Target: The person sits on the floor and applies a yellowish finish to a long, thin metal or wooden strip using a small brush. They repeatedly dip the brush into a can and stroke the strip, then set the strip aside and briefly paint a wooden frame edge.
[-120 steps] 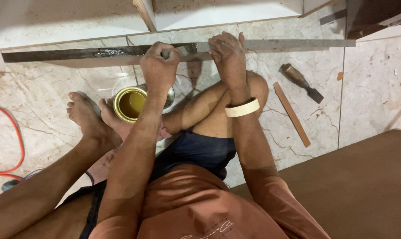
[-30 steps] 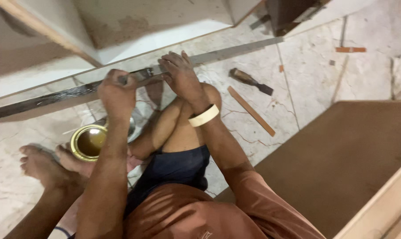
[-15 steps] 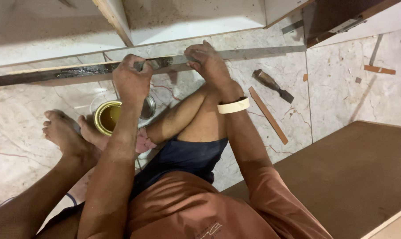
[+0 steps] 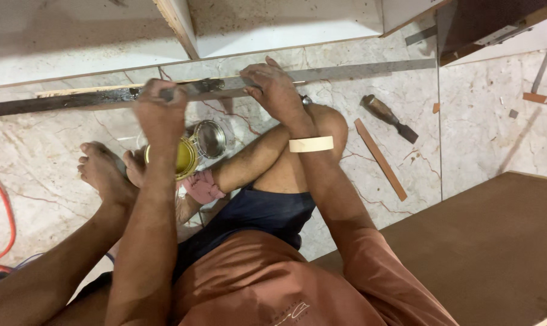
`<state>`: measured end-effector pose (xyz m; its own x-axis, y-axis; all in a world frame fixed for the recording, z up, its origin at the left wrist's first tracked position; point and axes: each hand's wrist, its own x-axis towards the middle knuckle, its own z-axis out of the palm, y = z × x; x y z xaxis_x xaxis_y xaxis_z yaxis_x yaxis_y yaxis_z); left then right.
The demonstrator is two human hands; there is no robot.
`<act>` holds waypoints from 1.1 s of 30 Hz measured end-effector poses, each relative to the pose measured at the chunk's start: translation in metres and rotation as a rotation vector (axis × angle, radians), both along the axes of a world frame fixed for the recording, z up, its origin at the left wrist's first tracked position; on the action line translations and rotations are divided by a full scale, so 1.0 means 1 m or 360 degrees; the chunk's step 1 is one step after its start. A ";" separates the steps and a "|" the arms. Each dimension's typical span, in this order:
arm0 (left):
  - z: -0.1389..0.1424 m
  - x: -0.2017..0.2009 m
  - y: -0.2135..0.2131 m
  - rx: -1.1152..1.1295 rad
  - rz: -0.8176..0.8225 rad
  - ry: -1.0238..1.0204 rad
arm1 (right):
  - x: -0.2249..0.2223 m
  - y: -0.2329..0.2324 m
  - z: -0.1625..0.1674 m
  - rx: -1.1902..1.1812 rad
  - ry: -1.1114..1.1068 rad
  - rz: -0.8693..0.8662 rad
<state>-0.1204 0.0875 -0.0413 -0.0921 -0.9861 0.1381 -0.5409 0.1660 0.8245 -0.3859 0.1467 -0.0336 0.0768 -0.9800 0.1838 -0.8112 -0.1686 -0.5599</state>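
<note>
A long, thin dark strip (image 4: 358,70) lies across the marble floor in front of a white cabinet. My left hand (image 4: 160,108) is closed in a fist over the strip's left part; whatever else sits inside the fist is hidden. To the right, my right hand (image 4: 274,90) rests on the strip with its fingers curled over it. A roll of cream tape (image 4: 311,144) sits around my right wrist. Below my left hand stands an open tin of yellow paste (image 4: 183,158), with its round lid (image 4: 210,139) beside it.
A chisel (image 4: 389,118) and a thin wooden stick (image 4: 379,159) lie on the floor to the right of my knee. A large brown board (image 4: 490,241) fills the lower right. An orange cable (image 4: 6,223) curves along the left edge. My bare feet (image 4: 104,172) rest near the tin.
Both hands have stayed on the strip throughout. The view has swung left and right, and the tin, chisel and stick keep their places on the floor.
</note>
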 end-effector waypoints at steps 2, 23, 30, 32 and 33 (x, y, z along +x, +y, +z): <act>0.001 -0.023 0.002 -0.0034 -0.0044 0.0136 | -0.001 0.000 0.001 -0.0007 -0.0019 -0.0002; 0.001 -0.036 0.013 0.0300 0.0032 0.0100 | -0.006 0.002 -0.003 0.0087 0.0004 -0.0026; 0.003 0.027 -0.007 -0.0256 0.0016 -0.0009 | -0.049 0.020 0.006 0.0034 0.0328 -0.0095; 0.005 0.036 -0.007 -0.0187 0.0146 -0.0138 | -0.060 0.027 0.009 0.0090 0.0213 -0.0163; 0.006 0.040 -0.006 -0.0152 0.0216 -0.0213 | -0.063 0.028 0.010 0.0115 0.0141 -0.0198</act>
<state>-0.0804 0.0817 -0.0350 0.0170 -0.9738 0.2270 -0.6671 0.1581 0.7280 -0.4490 0.1744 -0.0236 -0.0334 -0.9933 0.1106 -0.8702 -0.0255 -0.4920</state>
